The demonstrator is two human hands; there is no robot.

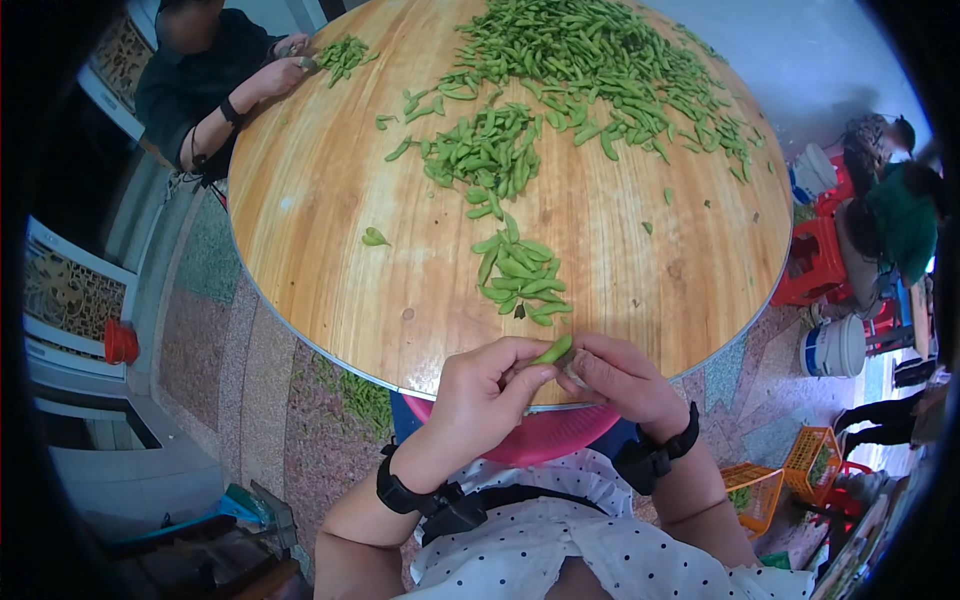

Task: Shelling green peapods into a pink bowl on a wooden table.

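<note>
Between my two hands, at the near edge of the round wooden table (340, 270), is a green soybean pod (553, 350). My left hand (490, 385) pinches the pod between thumb and fingers. My right hand (622, 380) is closed at the pod's other end; whether its fingertips grip the pod or something small beside it is partly hidden. Just beyond my hands lies a small group of pods (520, 270). A pink basin (545, 436) sits below my hands, under the table edge and partly covered by them.
A larger pod pile (580, 50) covers the far table, with a smaller heap (485, 150) nearer. At the far left, a co-worker (215, 90) handles more pods (343, 58). Loose greens (355, 395) lie on the floor. Right are red stools (808, 262), a white bucket (833, 346) and orange crates (810, 462).
</note>
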